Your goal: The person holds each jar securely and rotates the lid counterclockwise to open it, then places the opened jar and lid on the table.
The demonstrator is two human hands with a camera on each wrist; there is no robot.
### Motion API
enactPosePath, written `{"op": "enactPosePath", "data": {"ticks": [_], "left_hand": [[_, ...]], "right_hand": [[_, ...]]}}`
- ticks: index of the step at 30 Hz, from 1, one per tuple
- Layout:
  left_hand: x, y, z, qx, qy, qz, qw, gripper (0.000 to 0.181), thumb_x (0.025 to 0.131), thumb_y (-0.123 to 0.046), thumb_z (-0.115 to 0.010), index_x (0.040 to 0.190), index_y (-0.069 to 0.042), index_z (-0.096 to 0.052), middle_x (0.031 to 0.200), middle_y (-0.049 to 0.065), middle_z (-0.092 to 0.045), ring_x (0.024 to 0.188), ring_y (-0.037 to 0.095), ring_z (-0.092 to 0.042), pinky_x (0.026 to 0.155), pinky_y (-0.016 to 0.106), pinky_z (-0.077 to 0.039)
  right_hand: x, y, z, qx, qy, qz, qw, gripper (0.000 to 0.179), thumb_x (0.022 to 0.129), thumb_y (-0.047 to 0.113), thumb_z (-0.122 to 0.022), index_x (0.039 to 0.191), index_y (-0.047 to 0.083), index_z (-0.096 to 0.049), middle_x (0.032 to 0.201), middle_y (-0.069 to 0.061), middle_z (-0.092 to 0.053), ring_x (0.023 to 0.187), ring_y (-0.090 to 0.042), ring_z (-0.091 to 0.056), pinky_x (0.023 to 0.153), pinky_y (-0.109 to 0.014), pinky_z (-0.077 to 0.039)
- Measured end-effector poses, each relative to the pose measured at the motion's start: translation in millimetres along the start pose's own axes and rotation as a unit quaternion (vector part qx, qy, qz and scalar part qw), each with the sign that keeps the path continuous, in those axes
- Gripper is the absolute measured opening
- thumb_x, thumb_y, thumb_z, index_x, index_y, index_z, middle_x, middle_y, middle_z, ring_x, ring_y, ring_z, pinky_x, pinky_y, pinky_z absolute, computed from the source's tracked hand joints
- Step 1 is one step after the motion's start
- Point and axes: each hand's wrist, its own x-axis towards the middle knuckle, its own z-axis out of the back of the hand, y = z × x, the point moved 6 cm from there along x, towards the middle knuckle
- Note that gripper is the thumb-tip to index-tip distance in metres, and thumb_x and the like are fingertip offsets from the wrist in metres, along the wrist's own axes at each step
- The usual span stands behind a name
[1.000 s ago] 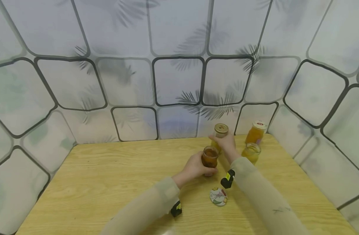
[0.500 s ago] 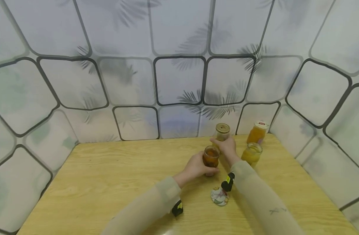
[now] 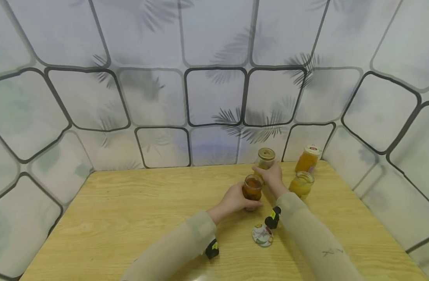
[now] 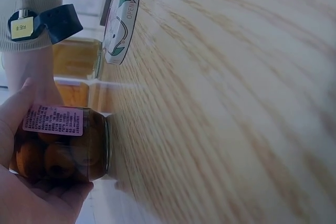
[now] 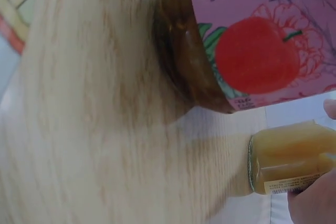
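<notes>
Head view: L hand (image 3: 234,197) curled round brown jar (image 3: 252,189), R hand (image 3: 272,176) farther fwd, gripping gold-lidded jar (image 3: 266,154).

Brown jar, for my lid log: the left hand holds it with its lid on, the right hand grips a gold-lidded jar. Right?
No: the head view shows the brown jar lidless in the left hand; the right hand does grip a gold-lidded jar.

A lidded jar (image 3: 306,163) stands by the table's (image 3: 148,210) far right corner, a lidless jar (image 3: 300,186) before it. Left of both, near the far edge, the right hand (image 3: 272,175) holds a capped jar (image 3: 265,157); before that (slightly left), the left hand (image 3: 233,198) holds an uncapped jar (image 3: 252,188). A loose lid (image 3: 262,235) lies before these, on the table.
</notes>
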Motion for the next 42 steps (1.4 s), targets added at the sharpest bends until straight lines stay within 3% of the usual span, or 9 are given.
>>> {"op": "enactPosePath", "data": {"ticks": [9, 17, 27, 35, 42], "left_hand": [[2.2, 1.0, -2.6, -0.007, -0.003, 0.001, 1.0, 0.058, 0.085, -0.023, -0.092, 0.133, -0.004, -0.065, 0.122, 0.013, -0.075, 0.11, 0.027, -0.072, 0.098, 0.041, -0.059], [2.9, 0.1, -4.3, -0.011, -0.016, 0.001, 0.9998, 0.059, 0.083, -0.023, -0.093, 0.132, -0.003, -0.065, 0.121, 0.013, -0.075, 0.109, 0.026, -0.072, 0.097, 0.04, -0.059], [2.3, 0.2, -4.6, -0.002, -0.017, 0.008, 0.9998, 0.056, 0.084, -0.024, -0.093, 0.13, -0.005, -0.066, 0.119, 0.011, -0.075, 0.108, 0.026, -0.072, 0.097, 0.042, -0.059], [0.2, 1.0, -4.3, -0.018, -0.027, 0.026, 0.9991, 0.061, 0.082, -0.025, -0.094, 0.132, -0.005, -0.064, 0.121, 0.011, -0.074, 0.11, 0.027, -0.071, 0.099, 0.046, -0.058], [-3.3, -0.3, -4.1, -0.029, -0.011, 0.03, 0.9991, 0.069, 0.082, -0.026, -0.094, 0.138, -0.005, -0.058, 0.127, 0.012, -0.071, 0.115, 0.028, -0.069, 0.102, 0.048, -0.057]], "right_hand": [[-2.7, 4, 1, 0.023, 0.003, -0.005, 0.9997, 0.075, 0.096, 0.013, -0.078, 0.155, -0.008, -0.037, 0.157, -0.031, -0.047, 0.148, -0.045, -0.046, 0.126, -0.054, -0.038], [-4.9, 21, 9, 0.041, -0.017, 0.006, 0.999, 0.076, 0.094, 0.013, -0.077, 0.155, -0.009, -0.037, 0.157, -0.03, -0.048, 0.148, -0.044, -0.046, 0.126, -0.054, -0.038], [-11.7, 61, 19, 0.067, 0.007, 0.028, 0.9973, 0.071, 0.095, 0.008, -0.074, 0.155, -0.005, -0.039, 0.156, -0.026, -0.049, 0.146, -0.041, -0.048, 0.126, -0.052, -0.039], [-22.4, 97, 16, 0.036, 0.048, 0.076, 0.9953, 0.062, 0.093, 0.011, -0.077, 0.148, -0.003, -0.051, 0.15, -0.024, -0.056, 0.14, -0.039, -0.053, 0.121, -0.054, -0.043], [-45.1, 134, 16, 0.018, 0.067, 0.096, 0.993, 0.057, 0.092, 0.013, -0.079, 0.142, -0.001, -0.055, 0.147, -0.023, -0.059, 0.135, -0.038, -0.055, 0.116, -0.055, -0.047]]}}
